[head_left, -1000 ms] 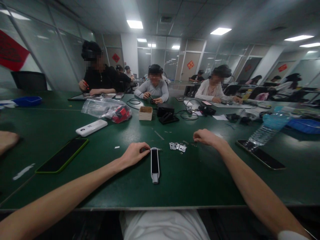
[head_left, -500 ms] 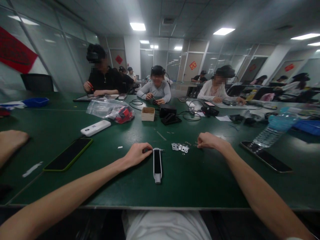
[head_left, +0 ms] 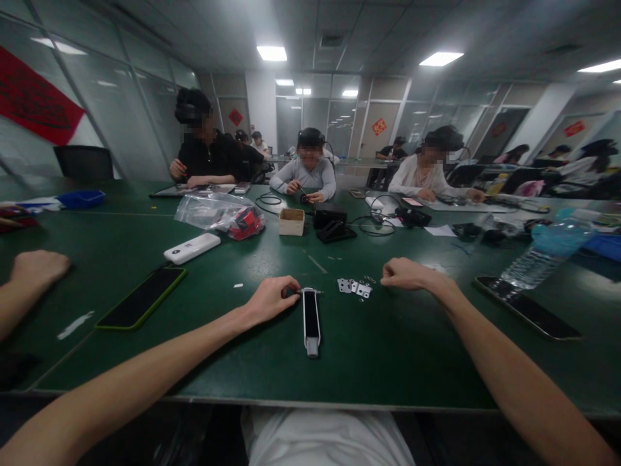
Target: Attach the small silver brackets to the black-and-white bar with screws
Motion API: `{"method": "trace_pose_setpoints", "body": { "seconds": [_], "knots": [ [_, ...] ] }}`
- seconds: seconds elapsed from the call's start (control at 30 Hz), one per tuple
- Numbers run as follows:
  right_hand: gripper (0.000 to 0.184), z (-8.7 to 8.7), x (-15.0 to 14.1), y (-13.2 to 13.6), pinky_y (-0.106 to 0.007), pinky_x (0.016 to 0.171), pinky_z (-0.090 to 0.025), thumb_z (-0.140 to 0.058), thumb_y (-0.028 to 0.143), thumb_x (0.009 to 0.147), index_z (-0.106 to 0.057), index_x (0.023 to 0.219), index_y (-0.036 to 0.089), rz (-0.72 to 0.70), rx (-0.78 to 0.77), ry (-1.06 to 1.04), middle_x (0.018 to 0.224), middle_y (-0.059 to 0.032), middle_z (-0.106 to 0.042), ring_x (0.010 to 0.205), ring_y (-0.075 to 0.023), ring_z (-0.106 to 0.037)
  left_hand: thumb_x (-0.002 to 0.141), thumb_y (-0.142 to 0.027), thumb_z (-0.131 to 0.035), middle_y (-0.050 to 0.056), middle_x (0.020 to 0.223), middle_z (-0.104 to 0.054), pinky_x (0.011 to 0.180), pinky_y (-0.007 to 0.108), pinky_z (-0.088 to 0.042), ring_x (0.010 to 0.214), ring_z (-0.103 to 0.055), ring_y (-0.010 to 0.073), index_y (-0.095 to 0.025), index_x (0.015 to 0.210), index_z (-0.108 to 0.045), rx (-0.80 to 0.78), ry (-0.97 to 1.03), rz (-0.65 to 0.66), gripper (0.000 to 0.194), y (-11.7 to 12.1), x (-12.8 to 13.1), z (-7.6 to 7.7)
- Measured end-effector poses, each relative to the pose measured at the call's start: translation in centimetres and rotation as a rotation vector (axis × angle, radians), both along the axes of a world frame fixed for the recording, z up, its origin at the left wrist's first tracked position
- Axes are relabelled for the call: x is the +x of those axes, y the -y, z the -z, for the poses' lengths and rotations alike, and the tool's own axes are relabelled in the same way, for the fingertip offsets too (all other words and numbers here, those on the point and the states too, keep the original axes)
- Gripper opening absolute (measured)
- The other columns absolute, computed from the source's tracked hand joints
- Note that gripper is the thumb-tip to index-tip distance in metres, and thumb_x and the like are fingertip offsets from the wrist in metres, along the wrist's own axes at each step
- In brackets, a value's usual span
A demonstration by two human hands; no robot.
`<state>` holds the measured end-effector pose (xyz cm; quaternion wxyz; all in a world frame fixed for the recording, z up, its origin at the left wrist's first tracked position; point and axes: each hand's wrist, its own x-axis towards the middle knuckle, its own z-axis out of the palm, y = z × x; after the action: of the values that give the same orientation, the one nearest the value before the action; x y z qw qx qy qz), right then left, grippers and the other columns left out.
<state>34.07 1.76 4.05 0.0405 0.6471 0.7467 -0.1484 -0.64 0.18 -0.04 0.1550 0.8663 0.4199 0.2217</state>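
Your right hand [head_left: 405, 274] has edged nearer the metal plates [head_left: 361, 290]; your left hand [head_left: 272, 299] stays beside the white device [head_left: 312, 323]. Fingers [head_left: 291, 281] curl nearly together; I can't tell what they hold.

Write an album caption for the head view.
Left hand by a white-edged device, right hand beside metal plates and rings on a green table.

Some bits are hard to see.
The right hand [head_left: 406, 273] curls, hiding its fingertips beside the tiny rings [head_left: 369, 279]. The left hand [head_left: 272, 298] seems to pinch something, but it is too small to tell what. Another person's arm [head_left: 8, 305] and a red banner [head_left: 36, 97] are cut off at the left edge, a blue tray [head_left: 605, 247] at the right.
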Motion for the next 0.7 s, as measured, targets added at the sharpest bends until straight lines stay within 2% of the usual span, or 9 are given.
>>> {"method": "trace_pose_setpoints", "body": {
  "seconds": [0.1, 0.17, 0.27, 0.37, 0.5, 0.7],
  "knots": [
    [0.011, 0.5, -2.6, 0.7, -0.022, 0.055, -0.036, -0.055, 0.026, 0.073, -0.060, 0.071, 0.016, -0.119, 0.229, -0.196, 0.070, -0.0018, -0.062, 0.062, -0.0122, -0.054, 0.080, -0.024, -0.058, -0.001, 0.075, -0.065, 0.058, 0.022, -0.041, 0.064, -0.057, 0.0133, -0.018, 0.092, -0.066, 0.011, -0.001, -0.007, 0.016, -0.2, -0.1, 0.3],
    [0.008, 1.4, -5.0, 1.4, -0.021, 0.056, -0.037, -0.056, 0.022, 0.071, -0.060, 0.073, 0.016, -0.173, 0.320, -0.382, 0.069, -0.0001, -0.061, 0.062, -0.0113, -0.053, 0.080, -0.024, -0.058, -0.001, 0.075, -0.065, 0.058, 0.022, -0.041, 0.063, -0.057, 0.0130, -0.018, 0.092, -0.066, 0.017, -0.005, -0.014, 0.015, -0.2, -0.1, 0.4],
    [0.007, 3.0, -8.5, 2.6, -0.021, 0.057, -0.039, -0.058, 0.020, 0.072, -0.062, 0.074, 0.015, -0.233, 0.369, -0.549, 0.070, -0.0001, -0.061, 0.061, -0.0110, -0.052, 0.080, -0.025, -0.059, -0.001, 0.074, -0.065, 0.058, 0.022, -0.041, 0.062, -0.056, 0.0128, -0.018, 0.092, -0.066, 0.025, -0.006, -0.022, 0.015, -0.1, 0.0, 0.3],
    [0.010, 4.1, -10.6, 3.3, -0.023, 0.057, -0.041, -0.059, 0.021, 0.076, -0.065, 0.082, 0.015, -0.251, 0.389, -0.611, 0.073, -0.0009, -0.062, 0.062, -0.0116, -0.053, 0.081, -0.025, -0.059, -0.001, 0.074, -0.065, 0.058, 0.022, -0.041, 0.062, -0.057, 0.0128, -0.018, 0.092, -0.067, 0.026, -0.013, -0.021, 0.015, 0.0, 0.0, 0.2],
    [0.019, 4.6, -11.2, 3.4, -0.025, 0.061, -0.045, -0.063, 0.021, 0.078, -0.065, 0.096, 0.015, -0.234, 0.418, -0.630, 0.084, -0.0035, -0.067, 0.067, -0.0130, -0.056, 0.082, -0.024, -0.057, 0.000, 0.078, -0.067, 0.060, 0.022, -0.041, 0.065, -0.057, 0.0130, -0.018, 0.094, -0.068, 0.026, -0.030, -0.005, 0.016, 0.0, 0.0, 0.1],
    [0.014, 5.1, -11.0, 3.2, -0.028, 0.072, -0.048, -0.061, 0.022, 0.082, -0.068, 0.093, 0.018, -0.286, 0.421, -0.647, 0.089, -0.0034, -0.069, 0.078, -0.0152, -0.062, 0.085, -0.024, -0.056, 0.001, 0.081, -0.069, 0.062, 0.022, -0.042, 0.068, -0.059, 0.0140, -0.017, 0.095, -0.069, 0.010, -0.025, 0.019, 0.018, -0.1, -0.1, 0.1]
  ]
}}
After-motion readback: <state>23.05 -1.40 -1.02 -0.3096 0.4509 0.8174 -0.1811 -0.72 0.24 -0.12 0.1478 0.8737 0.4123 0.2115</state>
